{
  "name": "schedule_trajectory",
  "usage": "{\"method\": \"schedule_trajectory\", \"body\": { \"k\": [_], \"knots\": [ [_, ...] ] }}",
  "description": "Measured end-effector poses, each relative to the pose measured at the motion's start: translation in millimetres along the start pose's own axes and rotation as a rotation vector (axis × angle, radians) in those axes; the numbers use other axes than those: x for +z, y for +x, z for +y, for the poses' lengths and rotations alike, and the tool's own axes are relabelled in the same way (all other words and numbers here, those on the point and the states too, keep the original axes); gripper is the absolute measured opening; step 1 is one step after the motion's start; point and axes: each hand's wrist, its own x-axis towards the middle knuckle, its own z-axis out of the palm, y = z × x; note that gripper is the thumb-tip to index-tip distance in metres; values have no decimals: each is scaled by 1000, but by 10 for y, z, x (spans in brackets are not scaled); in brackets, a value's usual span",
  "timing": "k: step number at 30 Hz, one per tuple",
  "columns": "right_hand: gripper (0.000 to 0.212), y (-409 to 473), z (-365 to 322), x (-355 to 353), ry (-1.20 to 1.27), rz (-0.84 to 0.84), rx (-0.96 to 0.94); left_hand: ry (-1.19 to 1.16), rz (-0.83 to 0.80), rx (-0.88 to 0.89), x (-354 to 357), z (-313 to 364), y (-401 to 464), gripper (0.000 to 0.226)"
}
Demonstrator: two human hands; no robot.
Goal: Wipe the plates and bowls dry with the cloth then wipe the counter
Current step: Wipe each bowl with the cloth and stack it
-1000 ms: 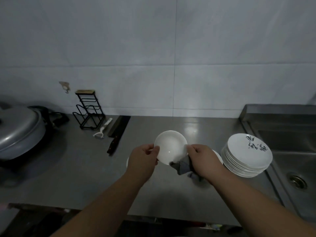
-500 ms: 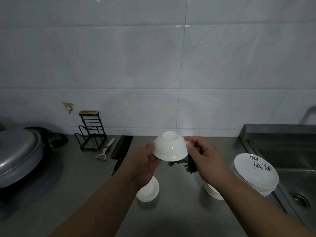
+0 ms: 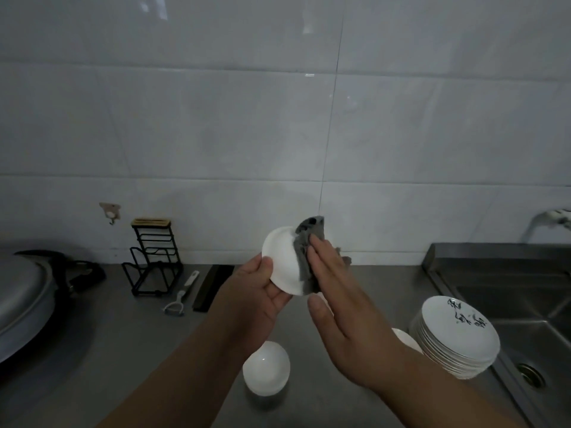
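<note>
The left hand (image 3: 259, 299) has the small white bowl (image 3: 282, 262) up off the desk (image 3: 129, 344), tipped on edge, thumb hooked over the near-left rim and fingers curled under it — a firm grip. The right hand (image 3: 336, 301) comes in from the right with fingers laid out nearly straight, pressing the grey cloth (image 3: 306, 257) flat against the right side of the bowl; the cloth drapes over the far rim and hangs down past the near one. So the bowl sits just left of the wiping hand, touching it through the cloth, and the cloth covers only the right half. The bare left half is the part yet to be reached, and judging by that, either the left hand turns the bowl or the right hand sweeps leftward across it.

Down on the desk, another white bowl (image 3: 266, 367) rests near the forearms, and a stack of plates (image 3: 454, 335) stands at the right beside the sink (image 3: 525, 307), with a white dish (image 3: 404, 338) edge peeking out left of the stack. Plenty left, it seems: the stack and the desk itself look not yet wiped.
</note>
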Motion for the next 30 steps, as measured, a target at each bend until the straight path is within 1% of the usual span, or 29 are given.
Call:
{"method": "schedule_trajectory", "body": {
  "k": [2,4,7,9,11,13,16,18,20,23,25,26,28,30],
  "knots": [
    [62,87,29,-59,-134,11,-79,56,-31,-7,-37,20,-14,39],
    [63,189,98,-127,-220,29,-89,109,-52,-7,-40,29,-23,39],
    [61,216,106,-107,-214,113,-24,80,-66,18,61,44,-44,38],
    [60,142,30,-13,-208,160,-41,0,-66,30,131,55,-48,37],
    [60,87,-27,38,-237,160,-103,-30,-70,38,166,68,-51,38],
    [59,141,-19,-36,-257,145,-153,17,-95,32,167,84,-67,38],
    [55,387,5,-281,-241,112,-161,142,-137,23,180,126,-90,35],
    [50,547,7,-403,-153,126,-121,172,-147,34,207,168,-93,34],
    [51,613,21,-420,32,185,-14,139,-152,63,256,228,-81,34],
    [62,485,-1,-196,313,282,228,-31,-155,90,334,256,-27,36],
    [72,336,-91,46,372,314,282,-127,-151,95,354,217,0,38],
    [73,286,-135,121,377,340,292,-127,-148,96,356,175,4,38],
    [66,343,-157,84,416,433,348,-77,-168,91,379,88,-36,38],
    [50,476,-102,-85,462,535,381,-19,-205,101,404,7,-81,35]
  ]
}}
